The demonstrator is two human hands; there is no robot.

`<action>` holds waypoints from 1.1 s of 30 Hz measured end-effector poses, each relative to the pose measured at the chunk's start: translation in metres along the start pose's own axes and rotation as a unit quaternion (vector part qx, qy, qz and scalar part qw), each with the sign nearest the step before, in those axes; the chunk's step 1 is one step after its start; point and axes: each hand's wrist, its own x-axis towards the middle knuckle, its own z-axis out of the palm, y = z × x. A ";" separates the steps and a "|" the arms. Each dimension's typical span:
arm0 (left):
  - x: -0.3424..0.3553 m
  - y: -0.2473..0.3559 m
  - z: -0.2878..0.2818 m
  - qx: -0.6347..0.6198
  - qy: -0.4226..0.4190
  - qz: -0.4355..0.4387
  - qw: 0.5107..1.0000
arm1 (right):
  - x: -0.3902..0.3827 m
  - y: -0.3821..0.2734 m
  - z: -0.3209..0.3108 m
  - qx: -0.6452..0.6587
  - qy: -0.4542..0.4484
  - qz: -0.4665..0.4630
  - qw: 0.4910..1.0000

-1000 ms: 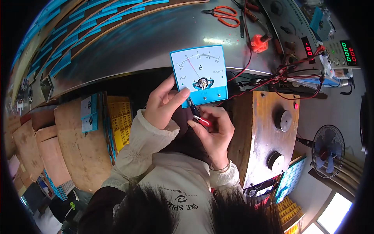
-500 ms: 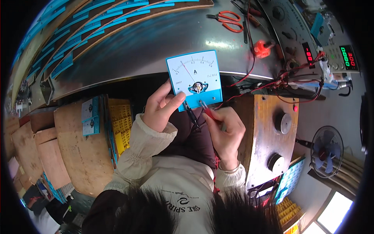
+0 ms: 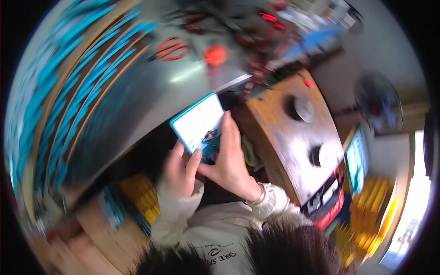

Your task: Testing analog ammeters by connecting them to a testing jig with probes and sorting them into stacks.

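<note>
A square panel meter (image 3: pixel 201 120) with a white face and a blue rim is held in the air between two bare hands, near the front edge of the metal surface (image 3: pixel 153 94) and above the lap. It is tilted, with its upper edge turned toward the surface, and its dark central opening is seen low on the face. The lower left corner is gripped by the left hand (image 3: pixel 179 170): the thumb is laid on the front, while the other fingers are placed at the left edge and partly hidden behind it; the meter is pinched between them, though this hand is blurred. The right hand (image 3: pixel 233 164) is set along the right edge, its long fingers straight and close together, its thumb stretched apart toward the lower edge. Whether anything is pinched by the right fingers cannot be told.

On the surface, a tool with orange-red loop handles (image 3: pixel 172 49) and a red-orange container (image 3: pixel 215 55) are seen near each other, both softened by blur. Farther left, rows of blue pieces (image 3: pixel 94 57) are carried on curved-looking boards. To the right of the hands, a wooden box (image 3: pixel 270 117) is seen, its worn top fitted with two round metal knobs (image 3: pixel 304 109) and a red button (image 3: pixel 308 83). Beyond it a fan (image 3: pixel 379 103) is placed. Yellow trays (image 3: pixel 143 198) are seen at the lower left.
</note>
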 end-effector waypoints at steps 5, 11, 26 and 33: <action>-0.015 -0.013 0.044 0.163 -0.232 -0.070 0.956 | -0.036 0.066 -0.093 -0.024 0.076 0.039 0.996; -0.018 -0.054 0.059 0.151 -0.232 -0.069 0.958 | -0.123 0.165 -0.267 -0.368 0.407 0.258 0.795; 0.017 -0.092 0.008 0.137 -0.246 -0.079 0.956 | -0.154 0.215 -0.273 -0.371 0.469 0.282 0.750; -0.017 -0.046 0.052 0.214 -0.224 -0.102 0.945 | -0.154 0.224 -0.289 -0.366 0.473 0.281 0.750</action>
